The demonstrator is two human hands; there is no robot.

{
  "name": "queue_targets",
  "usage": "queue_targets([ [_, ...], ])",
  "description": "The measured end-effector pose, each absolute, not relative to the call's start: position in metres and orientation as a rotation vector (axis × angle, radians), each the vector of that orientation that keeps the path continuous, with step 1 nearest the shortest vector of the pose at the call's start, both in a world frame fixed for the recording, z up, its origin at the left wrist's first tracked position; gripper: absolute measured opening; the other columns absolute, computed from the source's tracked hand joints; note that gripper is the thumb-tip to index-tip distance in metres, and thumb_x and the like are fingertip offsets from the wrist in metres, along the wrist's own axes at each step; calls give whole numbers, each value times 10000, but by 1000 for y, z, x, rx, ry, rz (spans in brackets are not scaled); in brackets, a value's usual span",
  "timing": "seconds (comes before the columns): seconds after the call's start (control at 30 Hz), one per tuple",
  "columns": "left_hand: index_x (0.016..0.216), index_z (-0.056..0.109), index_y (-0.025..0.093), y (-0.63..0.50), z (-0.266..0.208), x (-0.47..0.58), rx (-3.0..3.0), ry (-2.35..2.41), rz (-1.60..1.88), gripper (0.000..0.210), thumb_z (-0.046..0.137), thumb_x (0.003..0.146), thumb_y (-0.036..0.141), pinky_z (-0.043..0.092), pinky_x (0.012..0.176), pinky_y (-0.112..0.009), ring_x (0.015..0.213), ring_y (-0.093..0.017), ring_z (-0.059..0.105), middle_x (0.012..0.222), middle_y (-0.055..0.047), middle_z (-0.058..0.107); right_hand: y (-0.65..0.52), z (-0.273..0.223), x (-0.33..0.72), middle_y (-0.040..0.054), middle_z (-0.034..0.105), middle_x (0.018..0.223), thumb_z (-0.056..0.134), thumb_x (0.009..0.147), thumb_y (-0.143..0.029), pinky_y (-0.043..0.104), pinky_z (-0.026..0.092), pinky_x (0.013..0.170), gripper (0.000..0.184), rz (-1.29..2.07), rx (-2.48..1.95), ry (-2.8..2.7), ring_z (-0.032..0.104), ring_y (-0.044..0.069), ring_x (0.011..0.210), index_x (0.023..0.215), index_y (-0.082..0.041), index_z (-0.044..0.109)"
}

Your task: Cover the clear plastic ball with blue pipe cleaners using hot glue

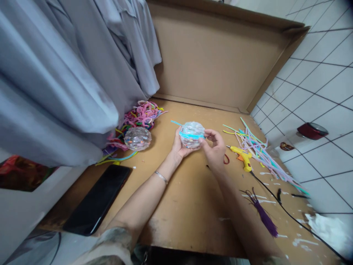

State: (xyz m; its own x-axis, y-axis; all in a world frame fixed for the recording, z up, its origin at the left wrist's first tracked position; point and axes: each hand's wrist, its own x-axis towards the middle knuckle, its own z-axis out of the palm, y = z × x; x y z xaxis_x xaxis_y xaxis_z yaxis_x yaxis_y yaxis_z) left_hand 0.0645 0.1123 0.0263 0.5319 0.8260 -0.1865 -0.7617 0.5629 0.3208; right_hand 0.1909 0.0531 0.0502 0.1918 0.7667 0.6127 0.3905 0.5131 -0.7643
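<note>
A clear plastic ball (192, 129) with bits of colour in it is held above the middle of the table. My left hand (179, 146) cups it from the left and below, fingers wrapped round it. Across the ball's front runs a bright blue pipe cleaner (190, 136), its free end sticking out at the upper left. My right hand (213, 145) is at the ball's right side, thumb and fingers pinching at the blue strip's end. A second clear ball (138, 138) rests on the table to the left.
Tangled coloured pipe cleaners (143, 116) lie by the hanging grey cloth (110, 73). A black phone (97, 200) is at front left. On the right are a yellow glue gun (242, 156), straight pipe cleaners (259, 147) and a purple tassel (264, 217). Cardboard (220, 55) stands behind.
</note>
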Motion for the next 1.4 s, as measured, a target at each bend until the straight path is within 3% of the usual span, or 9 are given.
queue_targets([
  [0.2,1254,583,170,108,30,62,190,290,963,608,422,874,616,558,706,-409,859,-287,686,982,-139,726,62,47,193,16,633,849,736,676,-387,321,512,751,393,637,-1047,-1128,607,171,810,998,-212,596],
  [0.73,1270,557,198,107,31,58,153,275,965,464,385,916,444,578,628,-387,833,-293,716,933,-126,739,63,44,192,21,690,798,687,721,-412,320,527,747,240,756,-1042,-1125,631,159,755,841,-210,636],
  [1.23,1310,555,193,104,29,53,210,292,946,540,404,890,496,574,582,-388,783,-299,707,966,-137,748,62,47,191,3,699,715,797,605,-409,316,529,713,272,875,-1033,-1050,625,150,688,727,-206,662],
  [1.4,1359,524,186,106,25,52,219,265,921,563,383,905,488,576,614,-391,871,-314,710,1044,-159,739,61,48,193,0,696,727,753,675,-405,311,527,704,243,807,-1039,-1144,627,145,685,786,-208,662],
])
